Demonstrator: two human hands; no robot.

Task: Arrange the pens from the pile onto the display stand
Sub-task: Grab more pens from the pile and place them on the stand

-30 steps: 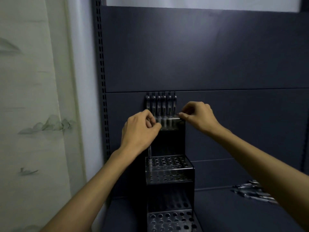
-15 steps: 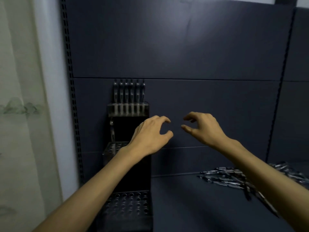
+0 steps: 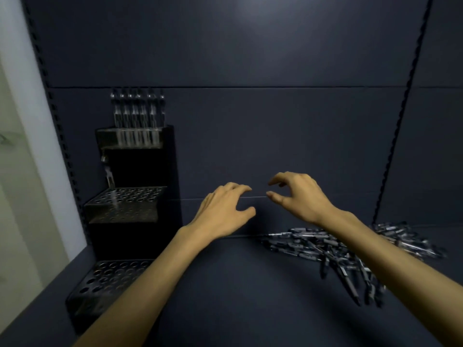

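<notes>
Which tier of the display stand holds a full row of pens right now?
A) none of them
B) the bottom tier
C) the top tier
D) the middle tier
C: a row of pens stands upright in the top tier of the display stand, while the middle tier shows one pen at its left edge and the bottom tier's holes look empty.

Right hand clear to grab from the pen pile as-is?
Probably yes. The right hand holds nothing and hovers above and left of the pen pile; nothing lies between them, and the left hand is off to the side.
</notes>
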